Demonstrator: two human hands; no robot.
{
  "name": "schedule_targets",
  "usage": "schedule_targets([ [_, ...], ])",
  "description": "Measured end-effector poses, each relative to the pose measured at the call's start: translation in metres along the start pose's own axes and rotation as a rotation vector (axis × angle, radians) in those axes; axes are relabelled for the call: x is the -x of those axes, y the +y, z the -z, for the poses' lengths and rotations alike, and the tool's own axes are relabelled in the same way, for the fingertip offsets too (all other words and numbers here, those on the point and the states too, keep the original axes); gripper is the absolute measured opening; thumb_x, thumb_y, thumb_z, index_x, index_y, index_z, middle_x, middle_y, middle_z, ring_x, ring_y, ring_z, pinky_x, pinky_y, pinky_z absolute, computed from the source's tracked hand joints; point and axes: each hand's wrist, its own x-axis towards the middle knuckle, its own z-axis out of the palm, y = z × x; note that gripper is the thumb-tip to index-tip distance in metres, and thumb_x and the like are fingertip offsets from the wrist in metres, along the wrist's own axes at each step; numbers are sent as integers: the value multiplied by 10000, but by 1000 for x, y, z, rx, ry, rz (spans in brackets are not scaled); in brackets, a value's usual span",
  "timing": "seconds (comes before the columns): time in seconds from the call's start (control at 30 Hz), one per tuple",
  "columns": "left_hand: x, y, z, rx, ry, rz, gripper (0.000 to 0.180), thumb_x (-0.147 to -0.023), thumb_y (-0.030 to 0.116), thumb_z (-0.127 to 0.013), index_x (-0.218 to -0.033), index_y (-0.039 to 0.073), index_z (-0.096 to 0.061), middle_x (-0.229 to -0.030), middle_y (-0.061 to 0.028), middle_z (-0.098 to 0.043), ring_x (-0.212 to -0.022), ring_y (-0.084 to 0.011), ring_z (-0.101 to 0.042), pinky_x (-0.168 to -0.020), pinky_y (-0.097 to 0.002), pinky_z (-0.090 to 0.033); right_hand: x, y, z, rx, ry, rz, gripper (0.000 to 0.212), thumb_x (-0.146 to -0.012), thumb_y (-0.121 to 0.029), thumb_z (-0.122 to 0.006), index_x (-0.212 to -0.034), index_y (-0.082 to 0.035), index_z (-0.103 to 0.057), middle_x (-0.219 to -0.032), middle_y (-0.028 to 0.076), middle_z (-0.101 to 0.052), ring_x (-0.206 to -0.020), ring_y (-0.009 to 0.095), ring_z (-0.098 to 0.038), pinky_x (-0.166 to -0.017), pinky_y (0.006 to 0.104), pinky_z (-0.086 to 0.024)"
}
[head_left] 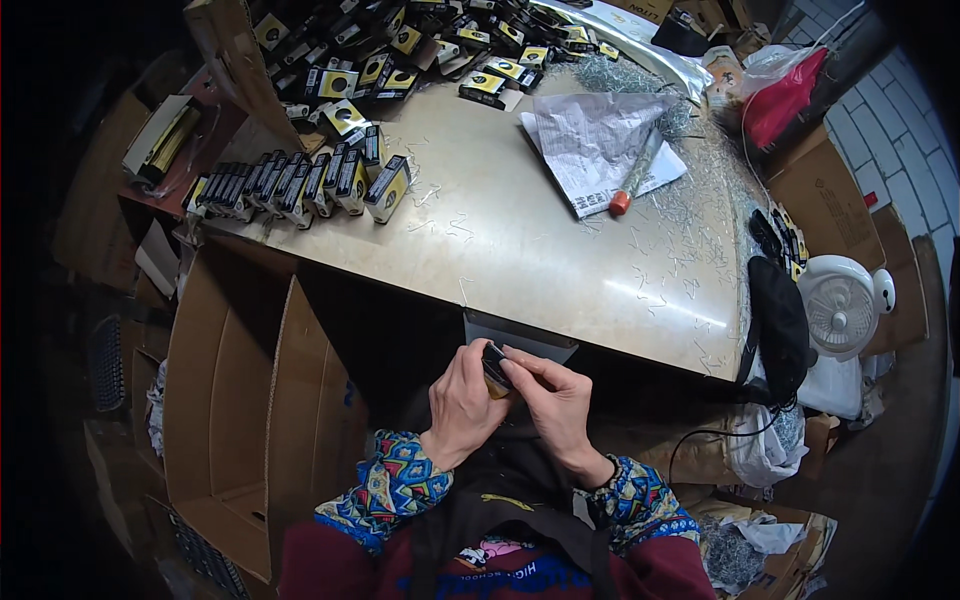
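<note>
Close to my body, in front of the table's near edge, both hands meet around a small black and yellow box (495,366). My left hand (462,403) wraps its left side with bent fingers. The thumb and fingers of my right hand (550,402) pinch its upper right end. Much of the box is hidden behind my fingers. Similar small boxes (388,190) stand upright in a row along the table's left edge. Patterned blue sleeve covers (405,485) reach over both forearms.
A pile of black and yellow boxes (400,60) covers the table's (480,240) far side. Printed papers (590,150) lie under a tube with a red cap (620,203). Thin wire bits (700,250) scatter at right. An open carton (225,400) stands at left, a white fan (838,308) at right.
</note>
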Motion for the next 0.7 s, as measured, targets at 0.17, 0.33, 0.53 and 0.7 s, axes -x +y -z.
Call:
schedule_targets([
  [0.17,0,0,-2,71,-4,75,545,-704,85,-742,-1169,13,-466,-949,-197,-614,-812,-396,-641,-649,-419,-528,2,5,-4,267,10,301,192,-851,23,-677,-1038,66,-688,-1014,159,-714,-856,137,-674,-730,242,-543],
  [0.33,0,-2,2,96,-4,88,510,-728,109,-733,-1158,31,-469,-937,-194,-624,-806,-410,-643,-649,-433,-530,-6,9,3,541,-72,769,231,-766,78,-688,-995,71,-653,-989,212,-683,-791,308,-697,-682,323,-563],
  [0.53,-23,10,10,141,-70,81,690,-714,145,-789,-1282,38,-412,-1072,-203,-570,-915,-390,-613,-769,-431,-523,-39,-2,35,667,-34,845,240,-781,99,-659,-1018,66,-657,-1009,249,-670,-837,350,-685,-751,357,-563],
  [0.7,-18,-2,9,172,-15,-30,796,-724,127,-808,-1378,8,-370,-1187,-153,-532,-1000,-284,-583,-832,-366,-503,-74,-6,61,725,93,751,303,-888,51,-612,-1192,50,-611,-1124,181,-661,-977,246,-664,-830,323,-543],
])
